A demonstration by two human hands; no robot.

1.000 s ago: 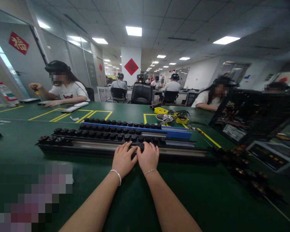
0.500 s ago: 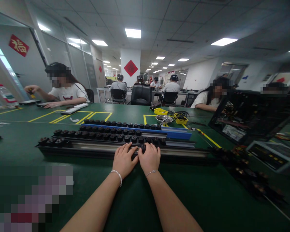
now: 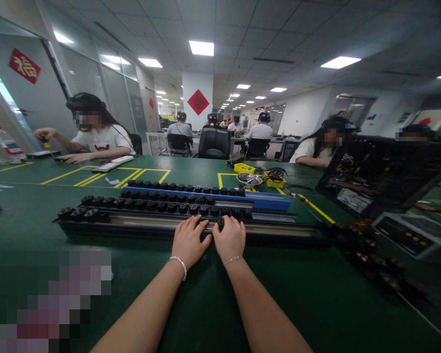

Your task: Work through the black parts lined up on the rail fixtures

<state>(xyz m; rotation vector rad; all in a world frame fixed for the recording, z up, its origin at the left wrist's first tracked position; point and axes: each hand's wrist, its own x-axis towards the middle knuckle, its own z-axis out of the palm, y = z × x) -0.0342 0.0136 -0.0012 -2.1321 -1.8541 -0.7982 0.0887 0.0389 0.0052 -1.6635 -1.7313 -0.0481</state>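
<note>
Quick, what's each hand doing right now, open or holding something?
Left hand: open, fingers spread over the nearest black rail, nothing visibly held.
Right hand: closed, thumb and fingers around a small black part.

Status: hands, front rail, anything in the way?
Left hand open, fingers over front black rail. Right hand: thumb and forefinger flank small black part. More black parts at rail's left end. Nothing seen blocking hands; blue rail farther back.
</note>
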